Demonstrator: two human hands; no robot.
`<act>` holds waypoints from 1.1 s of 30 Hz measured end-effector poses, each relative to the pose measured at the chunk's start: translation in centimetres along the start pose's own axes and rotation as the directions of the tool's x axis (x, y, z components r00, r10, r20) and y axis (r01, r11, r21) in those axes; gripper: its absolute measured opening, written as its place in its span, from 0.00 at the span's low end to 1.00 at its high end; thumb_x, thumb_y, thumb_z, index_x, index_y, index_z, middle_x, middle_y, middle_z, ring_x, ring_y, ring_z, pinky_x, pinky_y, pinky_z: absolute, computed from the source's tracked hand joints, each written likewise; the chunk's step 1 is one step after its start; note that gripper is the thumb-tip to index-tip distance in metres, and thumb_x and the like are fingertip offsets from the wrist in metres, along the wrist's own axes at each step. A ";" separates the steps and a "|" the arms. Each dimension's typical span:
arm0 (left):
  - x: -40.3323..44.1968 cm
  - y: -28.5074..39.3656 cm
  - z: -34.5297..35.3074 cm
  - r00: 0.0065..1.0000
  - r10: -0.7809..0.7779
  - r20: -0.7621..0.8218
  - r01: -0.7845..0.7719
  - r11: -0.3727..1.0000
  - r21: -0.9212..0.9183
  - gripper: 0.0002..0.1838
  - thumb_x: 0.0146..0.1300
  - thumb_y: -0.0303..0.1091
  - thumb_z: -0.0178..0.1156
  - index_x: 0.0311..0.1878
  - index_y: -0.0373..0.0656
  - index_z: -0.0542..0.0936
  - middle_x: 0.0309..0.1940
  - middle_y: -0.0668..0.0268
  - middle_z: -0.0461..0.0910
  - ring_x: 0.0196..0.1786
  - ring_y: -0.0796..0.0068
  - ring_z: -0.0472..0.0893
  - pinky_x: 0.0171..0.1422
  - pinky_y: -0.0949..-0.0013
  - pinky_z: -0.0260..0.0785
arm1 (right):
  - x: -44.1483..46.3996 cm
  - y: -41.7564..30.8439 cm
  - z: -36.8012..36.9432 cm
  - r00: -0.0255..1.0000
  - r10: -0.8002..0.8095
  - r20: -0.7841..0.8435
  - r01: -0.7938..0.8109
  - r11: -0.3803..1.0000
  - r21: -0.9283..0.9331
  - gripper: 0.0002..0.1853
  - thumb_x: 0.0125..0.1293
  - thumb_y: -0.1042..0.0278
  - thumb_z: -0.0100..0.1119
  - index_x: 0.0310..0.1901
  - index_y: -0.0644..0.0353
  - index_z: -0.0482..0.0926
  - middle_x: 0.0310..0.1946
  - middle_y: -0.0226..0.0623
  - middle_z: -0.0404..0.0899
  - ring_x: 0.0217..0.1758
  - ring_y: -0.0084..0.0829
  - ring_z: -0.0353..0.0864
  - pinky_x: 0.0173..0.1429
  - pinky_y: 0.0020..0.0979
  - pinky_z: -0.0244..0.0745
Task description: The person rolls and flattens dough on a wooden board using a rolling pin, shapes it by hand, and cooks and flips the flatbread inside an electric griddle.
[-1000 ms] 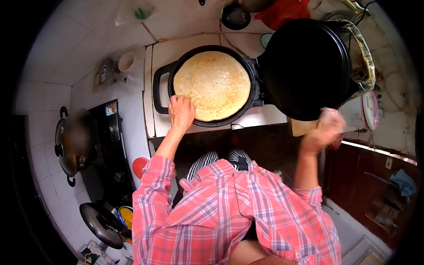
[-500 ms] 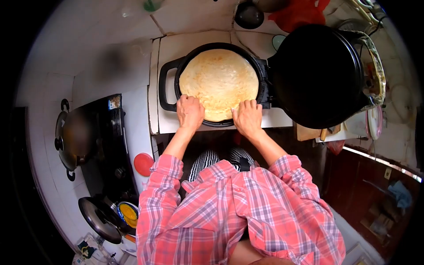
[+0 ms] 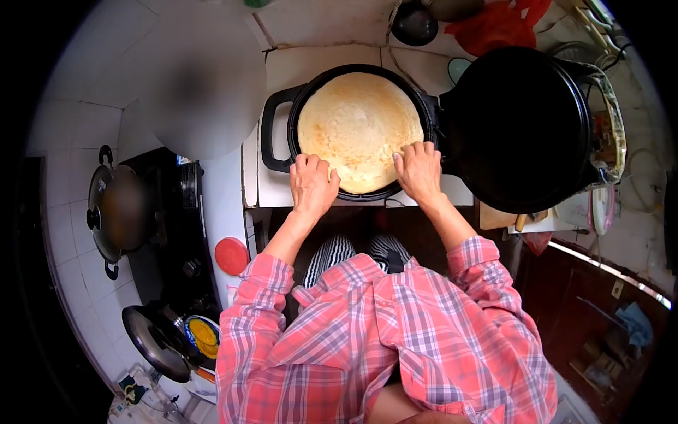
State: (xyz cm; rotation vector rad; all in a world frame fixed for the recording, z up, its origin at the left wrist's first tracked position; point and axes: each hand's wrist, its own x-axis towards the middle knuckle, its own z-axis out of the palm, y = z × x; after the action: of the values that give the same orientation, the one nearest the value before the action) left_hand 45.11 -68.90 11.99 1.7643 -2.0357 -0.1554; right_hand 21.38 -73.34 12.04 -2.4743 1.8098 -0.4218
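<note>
A round, pale golden flatbread (image 3: pixel 360 127) lies in the black electric griddle (image 3: pixel 292 134), whose black lid (image 3: pixel 519 131) is swung open to the right. At the bread's lower left edge is my left hand (image 3: pixel 312 185), its fingers curled and pressed onto the edge. My right hand (image 3: pixel 421 171) grips the lower right edge in the same way, thumb towards the middle. The undersides of the fingertips are hidden.
Left of me is a black stove (image 3: pixel 166 233) with a lidded pan (image 3: pixel 116 212). A red round lid (image 3: pixel 232 256) lies nearby, above a bowl of yellow food (image 3: pixel 203 336). A red bag (image 3: pixel 494 27) is behind the griddle lid.
My right hand has come from the griddle lid's side to the bread's lower right edge. My left hand stays at the lower left edge. The view has shifted, and the bread looks slightly turned.
</note>
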 end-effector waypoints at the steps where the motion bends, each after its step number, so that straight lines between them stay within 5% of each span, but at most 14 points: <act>1: 0.0 -0.1 0.0 1.000 -0.010 0.029 0.010 1.000 0.003 0.10 0.53 0.36 0.63 0.33 0.39 0.82 0.37 0.60 0.78 0.49 0.57 0.72 0.52 0.55 0.64 | -0.2 -0.2 0.2 1.000 0.000 0.000 0.000 1.000 0.000 0.15 0.63 0.56 0.57 0.38 0.62 0.81 0.38 0.40 0.77 0.47 0.40 0.70 0.49 0.41 0.64; 4: -0.5 -0.4 0.8 0.997 -0.009 0.077 0.008 1.000 0.020 0.09 0.53 0.35 0.63 0.33 0.39 0.83 0.37 0.60 0.79 0.49 0.56 0.72 0.52 0.55 0.64 | -0.8 -0.8 1.1 0.994 0.021 0.110 -0.018 0.999 -0.033 0.17 0.64 0.54 0.54 0.36 0.61 0.81 0.38 0.39 0.77 0.49 0.40 0.69 0.49 0.40 0.62; 13: -1.1 1.1 1.1 0.986 0.035 0.161 -0.044 0.998 0.052 0.11 0.51 0.36 0.65 0.32 0.38 0.82 0.36 0.60 0.79 0.48 0.56 0.73 0.51 0.55 0.65 | 0.5 0.2 0.2 0.998 -0.039 0.042 0.037 0.998 0.056 0.14 0.66 0.56 0.53 0.39 0.58 0.81 0.42 0.40 0.80 0.51 0.39 0.71 0.51 0.40 0.62; 17: -0.1 3.4 1.5 0.987 0.085 0.134 -0.069 0.991 -0.117 0.11 0.48 0.35 0.68 0.31 0.40 0.82 0.35 0.60 0.78 0.48 0.56 0.73 0.52 0.56 0.66 | -0.9 0.6 -0.9 0.967 0.254 -0.012 -0.240 0.928 0.286 0.13 0.66 0.63 0.52 0.44 0.62 0.81 0.41 0.46 0.80 0.49 0.46 0.73 0.53 0.45 0.68; 22: 1.6 5.4 3.0 0.988 0.123 0.095 -0.110 0.985 -0.133 0.11 0.46 0.35 0.70 0.32 0.41 0.82 0.35 0.62 0.77 0.49 0.58 0.72 0.53 0.57 0.66 | -3.3 0.6 -1.3 0.784 0.534 0.316 -0.618 0.627 0.474 0.19 0.67 0.60 0.49 0.51 0.64 0.78 0.48 0.51 0.80 0.55 0.48 0.77 0.60 0.42 0.70; 26: 4.1 7.6 4.7 0.976 0.196 0.098 -0.177 0.968 -0.177 0.12 0.46 0.35 0.70 0.33 0.42 0.82 0.36 0.62 0.77 0.49 0.58 0.72 0.53 0.57 0.65 | -4.7 1.6 0.0 0.757 0.580 0.300 -0.641 0.573 0.510 0.20 0.66 0.59 0.50 0.53 0.64 0.77 0.51 0.52 0.79 0.56 0.46 0.77 0.62 0.41 0.69; 29: 7.0 9.6 6.5 0.954 0.286 0.090 -0.263 0.943 -0.206 0.13 0.46 0.37 0.70 0.35 0.43 0.82 0.37 0.62 0.77 0.50 0.58 0.72 0.55 0.57 0.65 | -3.9 2.1 0.3 0.633 0.621 0.462 -0.749 0.341 0.568 0.20 0.65 0.60 0.50 0.54 0.64 0.77 0.48 0.51 0.81 0.54 0.45 0.80 0.61 0.38 0.71; 33: 10.2 11.8 8.4 0.919 0.340 0.202 -0.319 0.939 -0.129 0.19 0.43 0.39 0.71 0.39 0.42 0.81 0.42 0.60 0.77 0.53 0.56 0.71 0.57 0.56 0.64 | -5.9 2.1 -1.0 0.697 0.654 0.293 -0.669 0.447 0.594 0.20 0.65 0.57 0.53 0.53 0.61 0.77 0.44 0.49 0.82 0.49 0.45 0.82 0.56 0.40 0.73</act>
State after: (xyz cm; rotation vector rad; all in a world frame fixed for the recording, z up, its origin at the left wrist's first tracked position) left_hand 30.09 -78.26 11.29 1.3722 -2.4096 -0.3496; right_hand 17.49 -68.31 11.46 -1.1476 1.9564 -0.7859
